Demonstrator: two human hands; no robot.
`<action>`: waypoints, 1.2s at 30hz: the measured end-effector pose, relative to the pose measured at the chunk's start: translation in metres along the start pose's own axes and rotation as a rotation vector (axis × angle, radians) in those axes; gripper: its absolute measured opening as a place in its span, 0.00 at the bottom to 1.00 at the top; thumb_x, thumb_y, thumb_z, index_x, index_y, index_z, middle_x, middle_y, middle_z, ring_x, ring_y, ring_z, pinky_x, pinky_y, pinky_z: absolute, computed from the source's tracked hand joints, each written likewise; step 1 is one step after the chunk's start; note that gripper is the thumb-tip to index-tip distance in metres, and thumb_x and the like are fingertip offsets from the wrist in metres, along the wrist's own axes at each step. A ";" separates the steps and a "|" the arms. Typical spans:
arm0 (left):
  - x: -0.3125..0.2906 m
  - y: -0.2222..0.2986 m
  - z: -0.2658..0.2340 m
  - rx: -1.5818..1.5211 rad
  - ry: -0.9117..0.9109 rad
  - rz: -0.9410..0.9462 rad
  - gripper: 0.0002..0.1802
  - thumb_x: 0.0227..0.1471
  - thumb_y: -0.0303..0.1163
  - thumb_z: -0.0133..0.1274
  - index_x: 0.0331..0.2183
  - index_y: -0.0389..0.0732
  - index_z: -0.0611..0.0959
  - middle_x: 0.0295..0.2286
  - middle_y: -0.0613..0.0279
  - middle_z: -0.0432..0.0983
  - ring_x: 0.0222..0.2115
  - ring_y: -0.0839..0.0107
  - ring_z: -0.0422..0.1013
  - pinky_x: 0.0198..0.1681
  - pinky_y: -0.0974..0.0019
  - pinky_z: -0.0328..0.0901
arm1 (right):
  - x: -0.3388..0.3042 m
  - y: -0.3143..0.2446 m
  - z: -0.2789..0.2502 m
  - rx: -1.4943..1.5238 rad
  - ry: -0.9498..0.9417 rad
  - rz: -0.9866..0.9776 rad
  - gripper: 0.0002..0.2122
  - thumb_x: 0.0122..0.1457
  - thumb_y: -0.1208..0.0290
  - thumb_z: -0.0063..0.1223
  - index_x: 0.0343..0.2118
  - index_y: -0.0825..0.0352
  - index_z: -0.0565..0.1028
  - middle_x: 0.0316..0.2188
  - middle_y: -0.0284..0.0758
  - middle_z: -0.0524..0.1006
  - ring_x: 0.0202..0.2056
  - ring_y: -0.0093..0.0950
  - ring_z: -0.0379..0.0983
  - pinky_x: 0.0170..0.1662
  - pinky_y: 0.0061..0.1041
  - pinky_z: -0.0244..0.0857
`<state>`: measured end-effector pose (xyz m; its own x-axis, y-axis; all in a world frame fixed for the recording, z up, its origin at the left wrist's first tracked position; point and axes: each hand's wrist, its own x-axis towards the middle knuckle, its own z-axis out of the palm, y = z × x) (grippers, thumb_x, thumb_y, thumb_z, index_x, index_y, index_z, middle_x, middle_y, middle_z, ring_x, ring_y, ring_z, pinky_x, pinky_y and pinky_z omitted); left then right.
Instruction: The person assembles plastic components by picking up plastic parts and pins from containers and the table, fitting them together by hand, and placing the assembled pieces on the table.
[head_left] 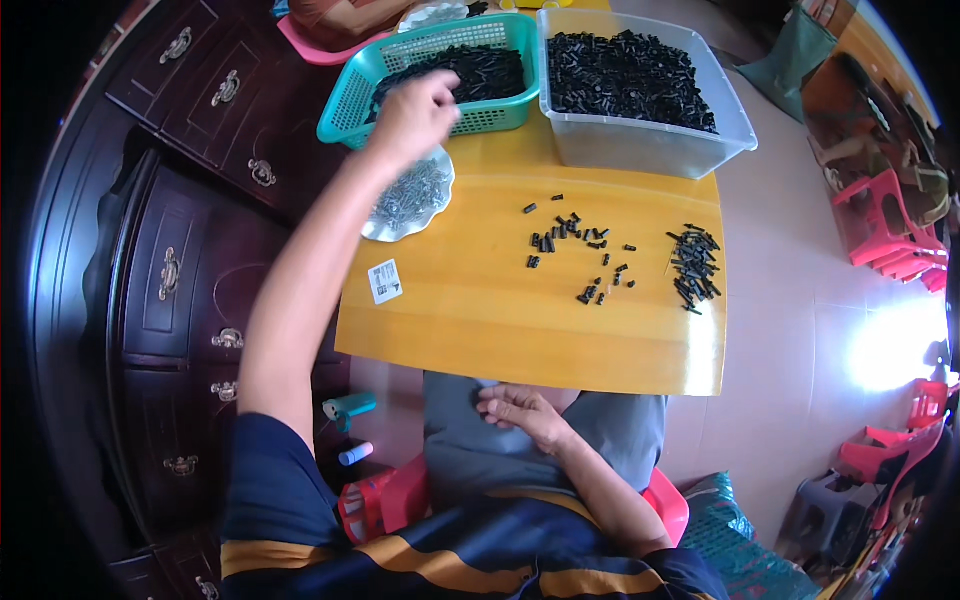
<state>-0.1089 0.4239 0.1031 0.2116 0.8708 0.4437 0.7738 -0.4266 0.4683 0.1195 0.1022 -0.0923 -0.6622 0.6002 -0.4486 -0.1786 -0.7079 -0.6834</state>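
My left hand [415,115] is raised over the near side of a green plastic basket [343,98] that holds many small black parts [490,72]. Its fingers are curled in and slightly blurred, and what they hold, if anything, does not show. Beneath that wrist, a white scalloped dish [385,232] holds a heap of thin metal pieces [412,195] resembling pins or screws. Down by my lap, just off the table's front edge, my right hand [525,412] has thumb and fingers pinched together. Anything between them is too small to make out.
On the yellow table [480,340] lie scattered short black cylinders [565,230] and a pile of longer black pieces [695,265]. A clear bin [640,140] full of black parts stands back right. A white label [385,282] lies left. Dark drawers [180,300] stand beside my left arm.
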 end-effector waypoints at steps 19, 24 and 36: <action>-0.110 0.037 0.086 0.008 -0.234 0.043 0.06 0.53 0.31 0.55 0.32 0.39 0.81 0.30 0.57 0.78 0.31 0.55 0.75 0.35 0.55 0.70 | -0.044 -0.032 0.009 -0.259 -0.229 0.058 0.14 0.67 0.64 0.50 0.50 0.67 0.75 0.43 0.31 0.78 0.47 0.21 0.72 0.54 0.21 0.63; -0.177 0.076 0.055 -0.277 -0.208 -0.079 0.04 0.51 0.24 0.57 0.32 0.37 0.79 0.28 0.53 0.78 0.29 0.54 0.76 0.32 0.58 0.70 | -0.044 -0.019 0.002 0.119 -0.061 -0.114 0.13 0.68 0.68 0.49 0.50 0.69 0.73 0.41 0.34 0.78 0.44 0.22 0.73 0.52 0.22 0.66; -0.245 0.153 0.043 -0.216 -0.419 0.228 0.11 0.40 0.26 0.64 0.30 0.40 0.81 0.25 0.60 0.77 0.26 0.60 0.76 0.29 0.60 0.71 | -0.053 -0.013 0.020 0.453 0.193 -0.371 0.14 0.70 0.61 0.45 0.44 0.68 0.74 0.36 0.32 0.79 0.37 0.20 0.74 0.45 0.22 0.68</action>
<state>-0.0173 0.1556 0.0331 0.6152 0.7541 0.2299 0.5489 -0.6191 0.5617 0.1421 0.0720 -0.0483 -0.3608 0.8632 -0.3532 -0.6914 -0.5017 -0.5198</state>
